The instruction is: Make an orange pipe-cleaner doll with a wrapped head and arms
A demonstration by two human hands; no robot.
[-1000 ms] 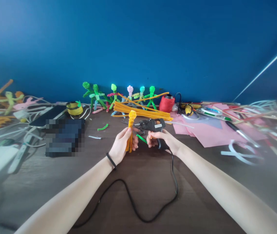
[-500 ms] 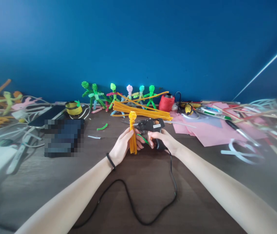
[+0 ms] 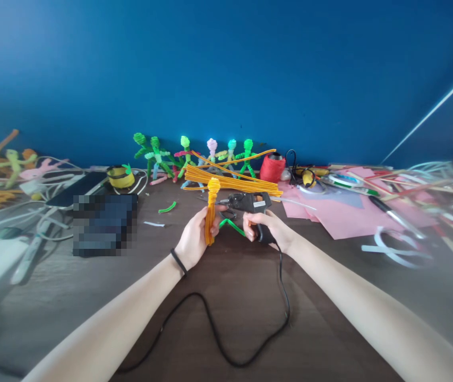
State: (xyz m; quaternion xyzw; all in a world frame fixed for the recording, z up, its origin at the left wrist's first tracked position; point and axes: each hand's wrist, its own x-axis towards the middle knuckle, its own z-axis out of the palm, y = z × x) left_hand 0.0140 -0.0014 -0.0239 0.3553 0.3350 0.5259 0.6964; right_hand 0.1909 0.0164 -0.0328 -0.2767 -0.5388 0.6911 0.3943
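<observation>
Upright in my left hand [image 3: 195, 233] is an orange pipe cleaner figure [image 3: 211, 207], with a coiled head at the top and straight strands hanging below. My fingers close around its middle. My right hand [image 3: 268, 228] grips the handle of a black hot glue gun [image 3: 250, 201], its nozzle aimed left toward the figure. Whether the tip touches the figure I cannot tell. A bent green pipe cleaner piece [image 3: 232, 225] lies between my hands. Behind the glue gun is a bundle of orange pipe cleaners [image 3: 230, 182].
Several pipe cleaner figures [image 3: 247, 156] stand along the blue wall. A red spool [image 3: 273, 167] is behind the gun, and pink paper sheets [image 3: 340, 215] lie to the right. A dark blurred-out device [image 3: 104, 225] rests at left. The gun's black cord [image 3: 214, 331] loops across the table front.
My left hand has moved slightly left with the orange figure and turned it a little. More of the green piece shows between my hands. The glue gun has barely shifted.
</observation>
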